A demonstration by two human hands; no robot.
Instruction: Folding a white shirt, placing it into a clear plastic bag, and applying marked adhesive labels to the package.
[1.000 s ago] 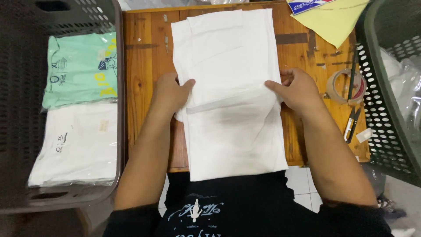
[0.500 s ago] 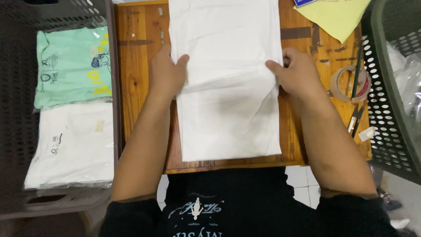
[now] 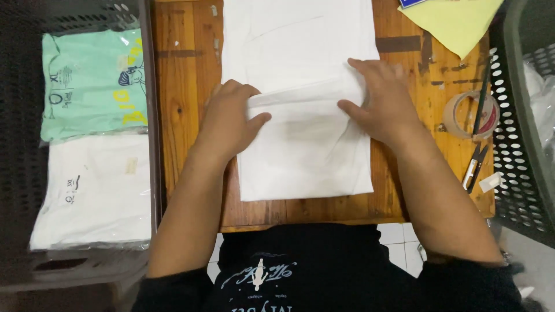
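Gripped the fold across the white garment (image 3: 300, 144) from both edges, left hand (image 3: 231, 118) and right hand (image 3: 378, 98) clamped on cloth, atop the wooden table (image 3: 185, 86).

Single head-worn view, looking almost straight down from above the person's chest onto a wooden table (image 3: 185, 133). The near table edge runs across the lower third; the far edge lies beyond the top border. The camera sits close: both forearms enter from the bottom, the left hand (image 3: 228, 118) and right hand (image 3: 378, 101) near centre. Dark baskets (image 3: 147, 144) are cropped at both sides.
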